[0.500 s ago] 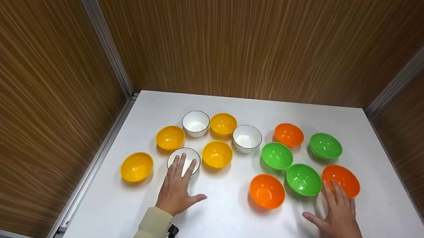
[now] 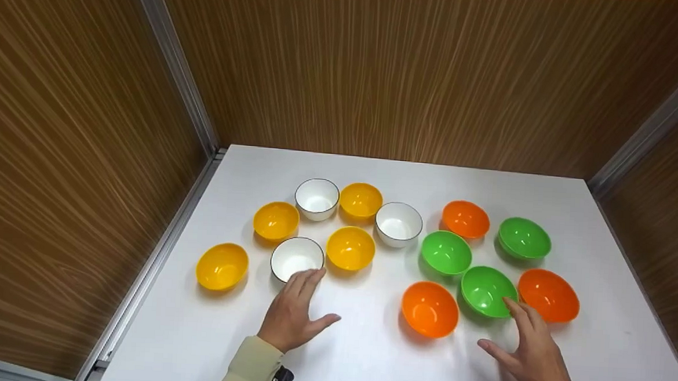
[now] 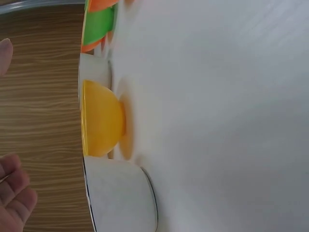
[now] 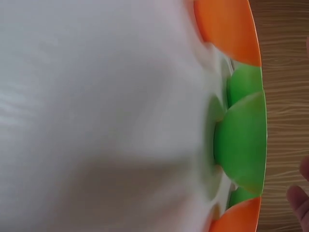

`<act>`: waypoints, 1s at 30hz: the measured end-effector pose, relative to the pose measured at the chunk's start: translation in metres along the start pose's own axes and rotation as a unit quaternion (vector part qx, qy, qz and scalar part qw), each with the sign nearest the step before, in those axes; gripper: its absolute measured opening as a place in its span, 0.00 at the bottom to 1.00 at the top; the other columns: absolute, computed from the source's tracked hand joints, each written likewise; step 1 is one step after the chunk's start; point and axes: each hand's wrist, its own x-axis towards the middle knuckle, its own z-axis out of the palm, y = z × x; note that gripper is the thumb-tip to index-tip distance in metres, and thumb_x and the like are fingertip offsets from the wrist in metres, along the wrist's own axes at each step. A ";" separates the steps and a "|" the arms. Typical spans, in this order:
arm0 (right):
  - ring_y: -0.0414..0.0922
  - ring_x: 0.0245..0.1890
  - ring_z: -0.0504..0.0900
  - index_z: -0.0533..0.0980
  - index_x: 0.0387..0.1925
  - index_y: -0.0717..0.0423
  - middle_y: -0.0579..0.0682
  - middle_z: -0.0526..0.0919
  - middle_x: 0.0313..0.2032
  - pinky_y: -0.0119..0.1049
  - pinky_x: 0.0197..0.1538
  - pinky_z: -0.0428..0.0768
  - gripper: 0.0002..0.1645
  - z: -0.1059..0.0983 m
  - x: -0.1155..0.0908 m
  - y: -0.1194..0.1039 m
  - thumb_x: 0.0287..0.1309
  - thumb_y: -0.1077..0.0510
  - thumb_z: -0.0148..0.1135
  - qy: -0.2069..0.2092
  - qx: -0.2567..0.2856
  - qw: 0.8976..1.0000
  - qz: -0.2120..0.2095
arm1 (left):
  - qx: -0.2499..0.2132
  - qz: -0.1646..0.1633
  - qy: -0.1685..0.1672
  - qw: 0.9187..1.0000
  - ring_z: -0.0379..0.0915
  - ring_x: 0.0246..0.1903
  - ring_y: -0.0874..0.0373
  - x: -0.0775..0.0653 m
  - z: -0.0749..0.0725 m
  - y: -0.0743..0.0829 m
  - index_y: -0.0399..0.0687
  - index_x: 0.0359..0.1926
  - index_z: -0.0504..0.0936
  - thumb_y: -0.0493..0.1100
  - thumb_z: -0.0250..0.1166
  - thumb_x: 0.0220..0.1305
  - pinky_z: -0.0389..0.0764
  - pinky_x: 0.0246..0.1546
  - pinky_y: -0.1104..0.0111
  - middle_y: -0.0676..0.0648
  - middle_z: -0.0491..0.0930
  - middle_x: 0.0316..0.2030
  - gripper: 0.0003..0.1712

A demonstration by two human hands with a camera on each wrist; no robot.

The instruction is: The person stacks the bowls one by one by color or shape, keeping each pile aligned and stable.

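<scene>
The left hand is hovering, thumb apart and empty, by a white bowl (it is hiding some rim). Rightward, a green bowl is sitting partly hidden by the right hand, likewise empty, thumb apart; an orange bowl is lying just beyond. Wood-grain panels are standing behind the white table.

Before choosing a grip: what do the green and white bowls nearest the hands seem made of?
Green bowl: probably glossy plastic, from its bright highlights and uniform colour.
White bowl: smooth, softly shiny, dark-edged; perhaps enamel or ceramic, though plastic remains possible.
</scene>
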 end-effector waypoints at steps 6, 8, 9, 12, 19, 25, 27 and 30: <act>0.41 0.35 0.78 0.75 0.53 0.57 0.43 0.79 0.39 0.34 0.34 0.81 0.44 0.013 -0.005 -0.014 0.30 0.48 0.83 -0.041 0.026 0.999 -0.006 | -0.044 -0.002 -0.021 0.999 0.70 0.57 0.56 -0.003 0.009 0.006 0.47 0.67 0.66 0.66 0.68 0.53 0.72 0.60 0.62 0.50 0.73 0.57 0.47; 0.40 0.34 0.79 0.75 0.53 0.58 0.43 0.80 0.39 0.35 0.34 0.82 0.42 0.019 -0.008 -0.019 0.33 0.48 0.82 -0.069 0.050 0.996 0.015 | -0.058 -0.008 -0.033 0.998 0.72 0.55 0.58 -0.004 0.014 0.008 0.47 0.67 0.66 0.65 0.68 0.53 0.74 0.58 0.64 0.51 0.75 0.55 0.46; 0.40 0.34 0.79 0.75 0.53 0.58 0.44 0.81 0.39 0.35 0.34 0.82 0.42 0.022 -0.010 -0.021 0.35 0.48 0.81 -0.084 0.064 0.994 0.031 | -0.066 -0.012 -0.039 0.997 0.72 0.53 0.59 -0.004 0.016 0.009 0.48 0.67 0.66 0.65 0.68 0.53 0.75 0.57 0.65 0.51 0.76 0.53 0.46; 0.40 0.34 0.80 0.73 0.59 0.61 0.46 0.81 0.39 0.36 0.36 0.83 0.45 0.031 -0.015 -0.026 0.39 0.46 0.79 -0.127 0.106 0.983 0.085 | -0.093 -0.024 -0.059 0.994 0.74 0.50 0.59 -0.006 0.025 0.012 0.50 0.67 0.66 0.68 0.66 0.54 0.77 0.53 0.66 0.52 0.77 0.52 0.46; 0.40 0.32 0.77 0.67 0.64 0.66 0.46 0.79 0.38 0.32 0.35 0.79 0.51 0.049 -0.015 -0.024 0.43 0.45 0.77 -0.171 0.137 0.967 0.132 | -0.147 -0.055 -0.096 0.983 0.77 0.48 0.56 -0.006 0.041 0.020 0.51 0.68 0.66 0.65 0.66 0.55 0.79 0.49 0.64 0.48 0.78 0.51 0.44; 0.41 0.30 0.75 0.58 0.70 0.62 0.44 0.77 0.35 0.30 0.33 0.77 0.58 0.061 -0.004 -0.024 0.42 0.45 0.77 -0.179 0.165 0.957 0.159 | -0.176 -0.078 -0.122 0.974 0.76 0.46 0.58 -0.001 0.053 0.028 0.53 0.68 0.65 0.64 0.67 0.56 0.79 0.48 0.64 0.49 0.79 0.49 0.43; 0.41 0.29 0.74 0.55 0.72 0.62 0.43 0.77 0.32 0.31 0.32 0.76 0.62 0.064 0.000 -0.026 0.41 0.46 0.78 -0.179 0.166 0.957 0.156 | -0.184 -0.083 -0.132 0.970 0.76 0.46 0.59 0.001 0.056 0.030 0.55 0.68 0.65 0.64 0.67 0.56 0.79 0.48 0.65 0.50 0.79 0.49 0.43; 0.42 0.29 0.75 0.51 0.73 0.62 0.48 0.80 0.36 0.31 0.32 0.76 0.65 0.069 0.004 -0.028 0.41 0.46 0.78 -0.175 0.170 0.958 0.149 | -0.189 -0.086 -0.142 0.968 0.76 0.47 0.59 0.005 0.062 0.034 0.53 0.68 0.65 0.63 0.67 0.56 0.78 0.49 0.65 0.50 0.79 0.49 0.43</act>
